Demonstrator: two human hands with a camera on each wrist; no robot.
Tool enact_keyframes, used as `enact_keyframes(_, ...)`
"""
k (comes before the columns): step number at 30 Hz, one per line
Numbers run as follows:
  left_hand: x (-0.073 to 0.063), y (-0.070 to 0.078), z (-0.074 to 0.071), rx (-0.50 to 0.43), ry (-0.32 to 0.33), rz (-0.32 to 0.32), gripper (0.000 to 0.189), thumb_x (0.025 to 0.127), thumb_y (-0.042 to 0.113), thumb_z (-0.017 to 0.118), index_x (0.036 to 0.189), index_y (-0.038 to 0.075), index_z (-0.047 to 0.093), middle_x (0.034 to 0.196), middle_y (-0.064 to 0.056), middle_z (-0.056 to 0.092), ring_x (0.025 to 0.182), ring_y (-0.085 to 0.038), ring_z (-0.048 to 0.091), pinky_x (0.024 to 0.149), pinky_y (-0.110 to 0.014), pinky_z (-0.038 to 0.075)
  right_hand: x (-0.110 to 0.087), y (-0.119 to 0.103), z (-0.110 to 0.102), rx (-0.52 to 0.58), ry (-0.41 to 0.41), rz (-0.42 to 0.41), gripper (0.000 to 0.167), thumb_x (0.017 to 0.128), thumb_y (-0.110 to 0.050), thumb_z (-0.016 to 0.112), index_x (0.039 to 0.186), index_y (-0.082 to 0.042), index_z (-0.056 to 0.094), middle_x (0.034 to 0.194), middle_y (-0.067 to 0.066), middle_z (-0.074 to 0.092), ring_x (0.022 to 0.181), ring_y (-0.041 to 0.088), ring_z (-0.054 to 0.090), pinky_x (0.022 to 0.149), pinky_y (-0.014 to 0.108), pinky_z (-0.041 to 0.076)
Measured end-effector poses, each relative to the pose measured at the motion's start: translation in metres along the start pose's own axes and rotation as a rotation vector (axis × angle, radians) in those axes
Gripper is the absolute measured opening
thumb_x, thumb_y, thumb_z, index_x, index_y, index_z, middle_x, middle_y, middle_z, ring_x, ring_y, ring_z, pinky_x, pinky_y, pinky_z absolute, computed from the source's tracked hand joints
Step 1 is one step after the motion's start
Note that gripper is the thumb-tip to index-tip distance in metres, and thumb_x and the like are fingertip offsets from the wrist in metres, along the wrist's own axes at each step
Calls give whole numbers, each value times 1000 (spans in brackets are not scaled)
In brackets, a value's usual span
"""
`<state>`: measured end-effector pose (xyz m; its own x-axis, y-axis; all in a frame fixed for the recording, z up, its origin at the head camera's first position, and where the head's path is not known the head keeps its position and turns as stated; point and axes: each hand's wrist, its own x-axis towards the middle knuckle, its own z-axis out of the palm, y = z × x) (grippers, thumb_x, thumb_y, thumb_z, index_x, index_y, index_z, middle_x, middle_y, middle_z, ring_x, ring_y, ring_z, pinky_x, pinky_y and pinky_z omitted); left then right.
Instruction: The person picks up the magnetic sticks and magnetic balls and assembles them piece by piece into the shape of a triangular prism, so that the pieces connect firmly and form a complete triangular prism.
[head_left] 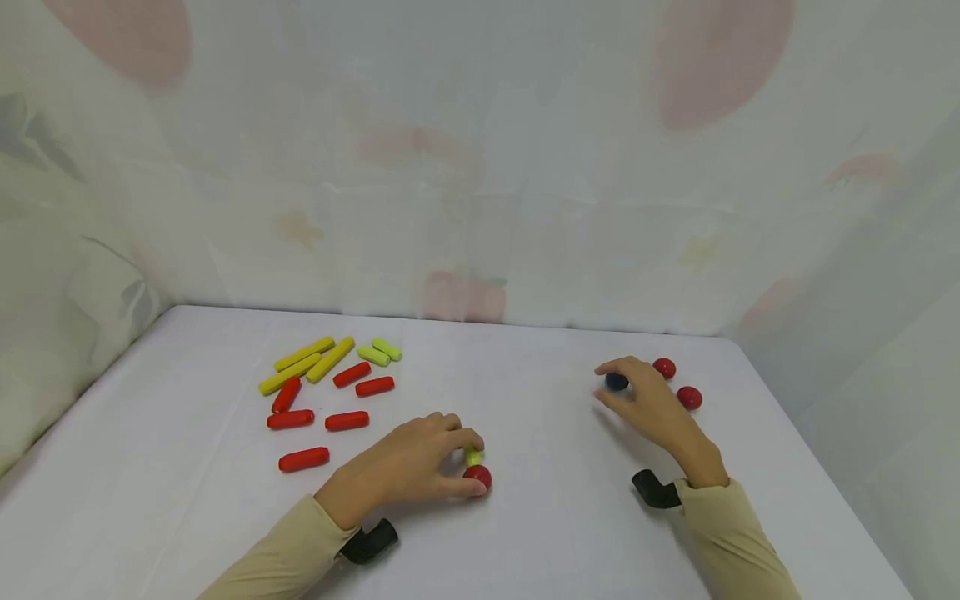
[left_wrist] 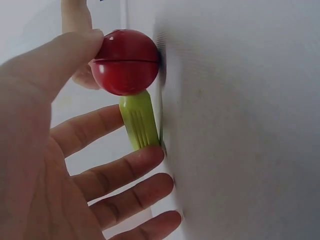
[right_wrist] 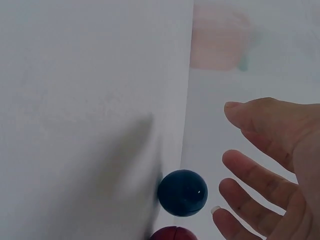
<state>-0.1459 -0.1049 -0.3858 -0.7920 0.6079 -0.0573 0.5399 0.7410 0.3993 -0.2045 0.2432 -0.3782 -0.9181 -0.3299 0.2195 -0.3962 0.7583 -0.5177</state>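
My left hand (head_left: 405,462) pinches a red ball (left_wrist: 126,62) and a short yellow-green rod (left_wrist: 139,120) low at the table, left of my right hand. In the left wrist view the thumb lies against the ball, and the index and middle fingertips touch the rod, whose end meets the ball. Farther back on the right, my right hand (head_left: 651,410) has thumb and fingers spread on either side of a dark blue ball (right_wrist: 182,193). In the right wrist view a gap shows between that ball and the fingers.
Two more red balls (head_left: 689,397) sit beside the right hand. On the left lie several red rods (head_left: 303,459), three long yellow rods (head_left: 289,373) and two short yellow-green rods (head_left: 373,356). A patterned cloth (head_left: 525,233) hangs behind the white table (head_left: 510,383).
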Motion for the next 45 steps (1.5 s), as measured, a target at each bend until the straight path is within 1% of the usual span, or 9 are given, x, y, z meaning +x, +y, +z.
enact_keyframes(5, 0, 1, -1, -6, 4, 37, 40, 88, 47, 69, 120, 25, 68, 104, 7, 62, 91, -7, 51, 81, -29, 50, 1, 6, -1, -5, 6, 0, 32, 90, -10, 72, 118, 2, 65, 124, 20, 62, 113, 36, 59, 91, 53, 52)
enact_keyframes(14, 1, -1, -2, -12, 16, 44, 27, 90, 31, 66, 116, 24, 68, 102, 10, 61, 90, -6, 51, 82, -27, 51, 0, 8, -1, 3, -20, 53, 34, 91, -13, 71, 121, 1, 62, 131, 22, 57, 122, 39, 54, 99, 55, 49)
enact_keyframes(20, 1, -1, -3, 0, 39, 53, 22, 91, 30, 67, 112, 23, 68, 96, 12, 60, 88, -5, 50, 80, -26, 50, 0, 7, -1, -1, -34, 66, 35, 91, -12, 70, 123, 1, 61, 133, 24, 56, 124, 40, 53, 100, 56, 48)
enact_keyframes(26, 2, -1, -5, -9, 34, 35, 20, 92, 36, 69, 108, 25, 67, 94, 12, 59, 87, -6, 50, 79, -26, 48, 0, 7, -2, 0, -40, 57, 37, 88, -2, 69, 124, 4, 60, 131, 25, 56, 120, 41, 56, 98, 55, 50)
enact_keyframes(30, 2, -1, -5, -20, 25, 29, 19, 92, 35, 69, 108, 25, 67, 93, 13, 58, 86, -6, 49, 77, -25, 47, 0, 7, -4, -13, -39, 71, 38, 87, 2, 68, 124, 5, 59, 130, 26, 56, 108, 38, 60, 92, 52, 53)
enact_keyframes(33, 3, -2, -4, -30, 15, 30, 19, 92, 35, 69, 108, 25, 67, 92, 13, 58, 86, -6, 49, 76, -24, 47, -1, 7, -5, -30, -39, 100, 39, 87, 1, 68, 125, 4, 60, 129, 26, 57, 95, 32, 59, 83, 44, 55)
enact_keyframes(36, 3, -3, -4, -34, 11, 22, 20, 92, 34, 69, 109, 24, 67, 94, 13, 59, 87, -6, 50, 78, -25, 48, -1, 6, -5, -48, -33, 136, 39, 88, -2, 69, 126, 2, 60, 128, 26, 57, 89, 27, 57, 77, 36, 54)
enact_keyframes(40, 2, -4, -5, -35, 13, 12, 20, 92, 33, 68, 110, 24, 67, 96, 13, 60, 89, -6, 50, 80, -26, 50, -1, 5, -6, -60, -31, 174, 39, 89, -5, 69, 127, 1, 60, 126, 27, 58, 90, 27, 56, 77, 35, 53)
enact_keyframes(45, 2, -4, -5, -37, 17, 14, 20, 92, 32, 68, 110, 23, 66, 96, 12, 60, 89, -7, 50, 81, -27, 50, 0, 5, -3, -47, -71, 201, 38, 90, -5, 69, 126, 0, 61, 124, 25, 60, 98, 32, 60, 84, 43, 56)
